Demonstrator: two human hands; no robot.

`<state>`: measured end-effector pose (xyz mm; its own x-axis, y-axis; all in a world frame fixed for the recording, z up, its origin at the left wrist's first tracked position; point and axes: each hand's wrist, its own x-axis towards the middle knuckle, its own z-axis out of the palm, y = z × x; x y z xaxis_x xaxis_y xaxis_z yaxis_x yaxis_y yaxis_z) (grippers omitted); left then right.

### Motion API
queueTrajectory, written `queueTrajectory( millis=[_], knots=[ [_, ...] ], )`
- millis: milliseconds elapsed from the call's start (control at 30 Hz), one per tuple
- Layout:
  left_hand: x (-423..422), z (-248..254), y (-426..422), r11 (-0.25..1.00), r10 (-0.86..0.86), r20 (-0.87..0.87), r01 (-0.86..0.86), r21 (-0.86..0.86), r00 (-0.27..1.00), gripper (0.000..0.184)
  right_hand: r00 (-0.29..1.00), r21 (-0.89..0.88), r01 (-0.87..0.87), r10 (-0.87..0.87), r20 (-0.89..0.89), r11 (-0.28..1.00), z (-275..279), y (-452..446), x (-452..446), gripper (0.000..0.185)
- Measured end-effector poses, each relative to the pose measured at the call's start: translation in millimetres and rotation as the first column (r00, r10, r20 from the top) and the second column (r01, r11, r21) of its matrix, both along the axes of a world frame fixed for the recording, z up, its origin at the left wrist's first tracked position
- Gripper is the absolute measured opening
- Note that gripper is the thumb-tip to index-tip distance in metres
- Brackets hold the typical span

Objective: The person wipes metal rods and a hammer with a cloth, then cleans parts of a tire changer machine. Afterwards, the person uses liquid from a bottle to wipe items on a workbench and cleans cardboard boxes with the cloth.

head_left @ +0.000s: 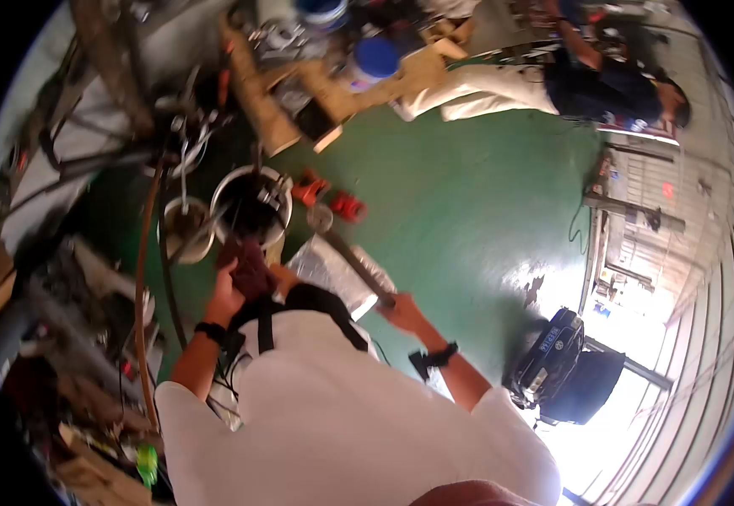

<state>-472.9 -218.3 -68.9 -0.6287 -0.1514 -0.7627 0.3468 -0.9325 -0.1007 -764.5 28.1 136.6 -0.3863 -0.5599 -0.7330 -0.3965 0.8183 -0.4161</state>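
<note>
My left hand [227,293] is closed on a dark red cloth [247,268], bunched up beside the rim of a white bucket [217,201]. Dark items fill the bucket, too shadowed to name. Off to the right, my right hand [404,315] grips the near end of a long flat bar [358,266]. The bar's far end reaches a small round pale disc [320,218]; whether the two are joined I cannot tell. Below the bar lies a silvery plastic-wrapped bundle [333,271]. A skin-toned patch by the cloth is partly hidden and unclear.
A smaller bucket [185,244] stands left of the white one. Red-orange metal pieces [348,207] lie on the green floor [468,202]. Hoses [144,287] and clutter line the left. A wooden bench [342,93] holds a blue-lidded tub [374,61]. Another person [603,88] and a car [548,354] are rightward.
</note>
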Motion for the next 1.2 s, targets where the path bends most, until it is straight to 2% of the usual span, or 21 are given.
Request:
queueTrajectory(
  millis=[67,100,133,200,300,367,400,467,567,633,700,767,800,900,967,1000,1033,1067,1100,1167,1200],
  knots=[
    [-57.3,47.7,-17.7,0.990,-0.074,-0.109,0.060,-0.128,0.991,0.040,0.991,0.029,0.137,-0.137,0.006,0.990,35.7,1.9,24.0,0.027],
    [-76.5,69.6,-21.3,0.972,-0.125,-0.155,0.089,-0.219,0.980,0.037,0.957,0.082,0.279,-0.284,0.052,0.957,55.4,-3.0,37.1,0.033],
    [-94.4,62.3,-24.2,0.985,-0.157,-0.265,0.133,-0.105,0.952,0.039,0.952,0.020,0.307,-0.307,0.012,0.952,63.8,-0.4,50.0,0.038],
    [-141.8,73.0,-26.8,0.986,-0.138,-0.354,0.095,-0.137,0.925,0.046,0.929,-0.084,0.371,-0.371,0.023,0.925,73.2,7.3,67.0,0.039],
    [-194.7,174.8,-37.5,0.966,-0.239,-0.397,0.176,-0.187,0.886,0.049,0.891,-0.156,0.455,-0.450,0.068,0.877,108.5,24.1,89.9,0.037],
    [-205.8,214.9,-34.8,0.975,-0.153,-0.845,0.219,-0.044,0.513,0.047,0.867,-0.154,0.498,-0.488,0.103,0.853,122.2,40.2,99.5,0.035],
    [-215.2,224.9,-25.1,0.974,-0.165,-0.843,0.219,-0.057,0.513,0.047,0.873,-0.169,0.488,-0.480,0.091,0.856,122.4,48.2,101.1,0.034],
    [-235.3,230.5,-10.4,0.957,-0.291,-0.534,0.240,-0.166,0.793,0.047,0.880,-0.263,0.468,-0.471,0.057,0.844,111.0,58.9,101.2,0.034],
    [-230.8,219.1,4.9,0.950,-0.313,-0.496,0.269,-0.160,0.810,0.042,0.905,-0.289,0.416,-0.424,0.039,0.862,99.9,72.0,101.7,0.037],
    [-223.1,241.9,3.2,0.943,-0.332,-0.410,0.294,-0.156,0.850,0.042,0.915,-0.270,0.397,-0.400,0.049,0.877,88.2,76.0,96.6,0.038],
    [-212.2,266.6,-2.2,0.941,-0.336,-0.505,0.267,-0.206,0.795,0.042,0.921,-0.253,0.388,-0.380,0.080,0.886,80.4,72.4,102.1,0.040],
    [-209.0,277.2,-4.9,0.940,-0.332,-0.447,0.251,-0.231,0.831,0.043,0.907,-0.198,0.417,-0.396,0.141,0.887,75.2,63.2,96.4,0.042],
    [-206.5,290.7,-9.2,0.930,-0.345,-0.394,0.254,-0.266,0.852,0.043,0.920,-0.071,0.378,-0.365,0.144,0.923,84.6,50.5,88.4,0.046],
    [-205.8,297.1,-15.4,0.924,-0.309,-0.283,0.216,-0.316,0.908,0.044,0.889,-0.052,0.452,-0.446,0.102,0.890,103.2,22.2,77.2,0.043],
    [-200.4,307.4,-26.4,0.861,-0.430,-0.364,0.254,-0.440,0.826,0.049,0.888,-0.200,0.442,-0.395,0.233,0.875,100.9,19.2,61.9,0.041],
    [-198.9,317.8,-30.7,0.837,-0.466,-0.387,0.255,-0.485,0.796,0.051,0.889,-0.257,0.454,-0.414,0.196,0.853,95.6,15.5,55.0,0.039],
    [-195.5,348.0,-28.0,0.805,-0.474,-0.342,0.242,-0.541,0.811,0.054,0.886,-0.312,0.464,-0.434,0.163,0.829,91.6,10.4,51.4,0.038],
    [-195.7,371.7,-27.1,0.763,-0.477,-0.300,0.220,-0.608,0.826,0.057,0.856,-0.300,0.505,-0.426,0.291,0.809,118.3,-10.7,46.9,0.033],
    [-197.4,381.2,-26.8,0.762,-0.425,-0.317,0.146,-0.631,0.848,0.051,0.868,-0.319,0.485,-0.402,0.292,0.814,116.1,-22.5,43.8,0.033],
    [-199.2,394.2,-24.0,0.736,-0.298,-0.265,0.043,-0.676,0.917,0.043,0.862,-0.584,0.493,-0.453,0.227,0.645,107.9,-35.7,48.2,0.032],
    [-195.2,402.2,-24.6,0.719,-0.272,-0.263,0.014,-0.694,0.926,0.039,0.856,-0.630,0.502,-0.441,0.268,0.592,112.4,-42.9,50.1,0.031]
  ],
)
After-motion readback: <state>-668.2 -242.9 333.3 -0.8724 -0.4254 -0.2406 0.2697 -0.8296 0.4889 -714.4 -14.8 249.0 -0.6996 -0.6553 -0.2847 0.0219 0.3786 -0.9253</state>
